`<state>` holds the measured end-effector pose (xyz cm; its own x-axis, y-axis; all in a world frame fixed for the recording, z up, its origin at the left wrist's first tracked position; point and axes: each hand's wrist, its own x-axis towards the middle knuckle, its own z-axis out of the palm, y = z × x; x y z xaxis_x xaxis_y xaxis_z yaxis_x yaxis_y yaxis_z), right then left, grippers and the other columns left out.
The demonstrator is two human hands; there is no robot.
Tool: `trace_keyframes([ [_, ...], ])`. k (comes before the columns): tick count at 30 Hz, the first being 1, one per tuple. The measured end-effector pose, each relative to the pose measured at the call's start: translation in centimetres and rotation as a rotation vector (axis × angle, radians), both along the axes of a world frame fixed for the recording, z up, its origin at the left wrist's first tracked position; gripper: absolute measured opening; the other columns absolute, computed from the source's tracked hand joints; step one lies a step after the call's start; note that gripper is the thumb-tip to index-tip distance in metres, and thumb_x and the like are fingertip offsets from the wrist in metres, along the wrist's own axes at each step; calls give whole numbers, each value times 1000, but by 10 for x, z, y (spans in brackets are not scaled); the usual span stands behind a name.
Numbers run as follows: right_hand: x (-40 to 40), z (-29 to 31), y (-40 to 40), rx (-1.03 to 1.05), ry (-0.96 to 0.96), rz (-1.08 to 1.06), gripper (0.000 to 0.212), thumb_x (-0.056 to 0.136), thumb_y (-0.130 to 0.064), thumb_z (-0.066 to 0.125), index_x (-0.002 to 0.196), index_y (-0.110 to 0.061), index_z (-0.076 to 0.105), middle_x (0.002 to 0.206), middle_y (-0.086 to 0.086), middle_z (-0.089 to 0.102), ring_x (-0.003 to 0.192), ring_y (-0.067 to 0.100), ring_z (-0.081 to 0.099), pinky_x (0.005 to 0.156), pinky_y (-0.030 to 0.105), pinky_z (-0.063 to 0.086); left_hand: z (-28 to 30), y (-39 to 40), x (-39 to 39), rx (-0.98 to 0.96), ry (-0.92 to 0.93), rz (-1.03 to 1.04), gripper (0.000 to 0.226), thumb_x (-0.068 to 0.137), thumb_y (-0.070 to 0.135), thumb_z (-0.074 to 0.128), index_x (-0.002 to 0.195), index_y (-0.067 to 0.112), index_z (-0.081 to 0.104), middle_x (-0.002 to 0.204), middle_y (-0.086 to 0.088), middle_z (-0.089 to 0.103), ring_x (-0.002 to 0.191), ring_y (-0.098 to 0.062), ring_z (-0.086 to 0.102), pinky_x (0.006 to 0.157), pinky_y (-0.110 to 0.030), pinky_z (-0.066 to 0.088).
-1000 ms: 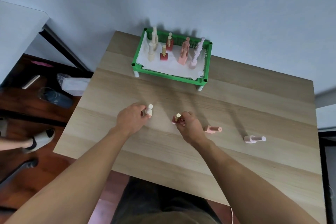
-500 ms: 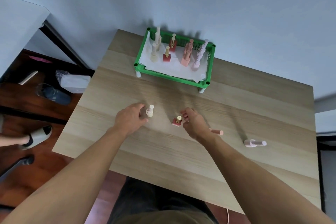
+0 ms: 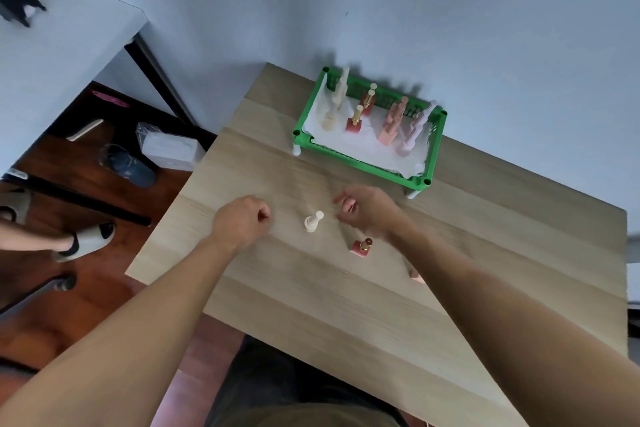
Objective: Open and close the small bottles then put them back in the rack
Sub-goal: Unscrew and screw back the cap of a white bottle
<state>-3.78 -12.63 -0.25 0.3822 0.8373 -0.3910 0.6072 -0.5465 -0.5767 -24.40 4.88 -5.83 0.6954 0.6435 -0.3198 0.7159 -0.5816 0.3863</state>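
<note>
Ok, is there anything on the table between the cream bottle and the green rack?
Nothing visible. The cream bottle stands upright between the left hand and right hand, neither touching it. Only bare table lies between it and the green rack. The red bottle stands nearer the person, off that path.
</note>
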Motion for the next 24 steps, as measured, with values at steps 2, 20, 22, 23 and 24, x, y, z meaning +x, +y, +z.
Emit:
trace_keyframes([
  [2, -8, 1, 11, -57, -14, 97, 31, 89, -34, 71, 118, -27, 62, 106, -6, 69, 93, 13, 66, 88, 39, 56, -2, 3, -5, 3, -17, 21, 11, 87, 29, 66, 90, 22, 74, 97, 2, 68, 89, -22, 66, 77, -34, 53],
  [20, -21, 2, 34, -68, -164, 221, 22, 94, -38, 61, 112, -25, 59, 110, 2, 67, 89, 23, 63, 79, 39, 53, -13, 2, 0, -95, -31, 11, 33, 77, 47, 79, 64, 27, 57, 80, 10, 55, 72, -12, 57, 64, -27, 40],
  [22, -20, 3, 33, -73, -155, 216, 23, 94, -38, 61, 112, -25, 58, 109, 2, 68, 90, 24, 64, 82, 42, 54, -15, -4, 5, -126, -39, -22, 25, 76, 44, 81, 73, 25, 64, 87, 10, 57, 78, -12, 59, 69, -29, 44],
  [23, -19, 3, 33, -73, -151, 214, 23, 94, -38, 61, 112, -25, 57, 109, 2, 69, 90, 23, 64, 82, 42, 54, -16, -7, 7, -146, -53, -35, 23, 75, 41, 82, 81, 25, 68, 90, 10, 59, 82, -12, 60, 73, -29, 47],
  [24, -18, 4, 33, -69, -145, 211, 23, 94, -38, 62, 112, -25, 57, 109, 1, 69, 91, 23, 64, 82, 42, 54, -17, -10, 9, -168, -70, -47, 26, 73, 39, 84, 88, 24, 69, 93, 11, 59, 85, -11, 61, 76, -29, 48],
])
